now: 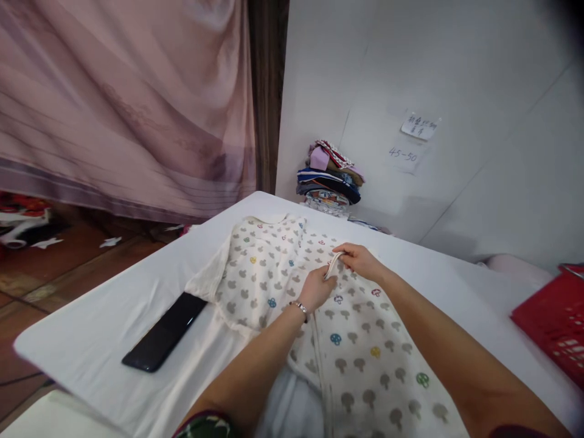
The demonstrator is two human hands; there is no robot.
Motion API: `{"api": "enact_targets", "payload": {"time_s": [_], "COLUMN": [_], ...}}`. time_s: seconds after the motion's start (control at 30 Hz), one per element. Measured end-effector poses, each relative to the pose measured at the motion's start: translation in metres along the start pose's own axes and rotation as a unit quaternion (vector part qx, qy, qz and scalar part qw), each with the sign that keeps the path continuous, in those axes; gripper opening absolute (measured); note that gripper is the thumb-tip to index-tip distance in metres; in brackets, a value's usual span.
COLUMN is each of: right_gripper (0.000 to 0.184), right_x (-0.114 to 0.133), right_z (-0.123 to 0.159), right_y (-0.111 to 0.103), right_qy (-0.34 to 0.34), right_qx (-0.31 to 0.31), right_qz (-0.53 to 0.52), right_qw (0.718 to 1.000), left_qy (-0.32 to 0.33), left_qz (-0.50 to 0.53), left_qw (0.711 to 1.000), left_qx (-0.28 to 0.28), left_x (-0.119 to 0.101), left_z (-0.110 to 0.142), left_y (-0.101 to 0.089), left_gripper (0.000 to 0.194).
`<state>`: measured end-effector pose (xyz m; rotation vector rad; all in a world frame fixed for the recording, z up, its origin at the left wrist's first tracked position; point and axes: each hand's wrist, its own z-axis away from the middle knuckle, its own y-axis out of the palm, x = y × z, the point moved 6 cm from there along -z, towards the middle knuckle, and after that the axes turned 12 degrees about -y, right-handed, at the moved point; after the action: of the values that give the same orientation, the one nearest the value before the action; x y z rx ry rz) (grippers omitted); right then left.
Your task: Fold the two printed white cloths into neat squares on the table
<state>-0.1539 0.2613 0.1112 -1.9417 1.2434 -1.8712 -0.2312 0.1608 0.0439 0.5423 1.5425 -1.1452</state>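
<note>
A white baby garment (255, 267) with a mushroom print lies spread over the table, one part of it draped toward me. My left hand (316, 289), with a bracelet at the wrist, pinches the white edge binding of the cloth. Just to the right and a little farther off, my right hand (360, 260) grips the same edge between thumb and fingers. The bit of edge between both hands is lifted into a small fold. Part of the garment is hidden beneath my forearms.
A black phone (165, 333) lies on the white table (114, 316), touching the garment's left sleeve. Folded clothes (329, 176) are stacked against the wall at the back. A red basket (554, 322) stands at right. A pink curtain (137, 109) hangs behind the table's left side.
</note>
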Motion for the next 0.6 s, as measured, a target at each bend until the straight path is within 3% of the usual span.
{"api": "enact_targets", "payload": {"time_s": [0.13, 0.3, 0.47, 0.6], "right_gripper": [0.03, 0.026, 0.024, 0.014], "right_x": [0.02, 0.043, 0.046, 0.043], "right_z": [0.021, 0.062, 0.13, 0.193], "right_y": [-0.022, -0.067, -0.129, -0.184], "right_qy": [0.008, 0.032, 0.083, 0.084], "right_qx": [0.01, 0.004, -0.07, -0.198], "right_qz": [-0.027, -0.021, 0.004, -0.026], "right_qw": [1.0, 0.999, 0.994, 0.976], "left_qy": [0.019, 0.043, 0.092, 0.118], "left_qz": [0.004, -0.137, -0.256, -0.288], "left_qw": [1.0, 0.99, 0.961, 0.941], "left_qx": [0.006, 0.01, 0.049, 0.131], "left_x": [-0.018, -0.037, -0.049, -0.072], "left_z": [0.02, 0.055, 0.087, 0.121], "left_y": [0.007, 0.028, 0.057, 0.089], "left_gripper": [0.018, 0.017, 0.033, 0.039]}}
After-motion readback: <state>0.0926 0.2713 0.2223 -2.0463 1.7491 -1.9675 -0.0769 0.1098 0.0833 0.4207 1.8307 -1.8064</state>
